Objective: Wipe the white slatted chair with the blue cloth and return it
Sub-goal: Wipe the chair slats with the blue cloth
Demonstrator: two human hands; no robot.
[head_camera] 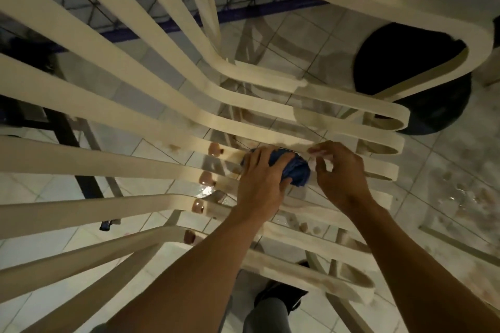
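Both reach fwd: L hand (259, 178) grips cloth (296, 171), R hand (341, 170) pinches slat (380, 170).

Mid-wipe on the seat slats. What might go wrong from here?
1. The bunched blue cloth under the left hand may slip through a gap between the slats of the white chair.
2. The tiled floor below glistens wet, so footing may be slippery.

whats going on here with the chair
A person is wiping the white slatted chair. The left hand holds a bunched blue cloth against one of its slats, fingers curled over it. The right hand sits just beside the cloth, fingers curled at the same slat; whether it grips is unclear. The cloth is not yet returned.
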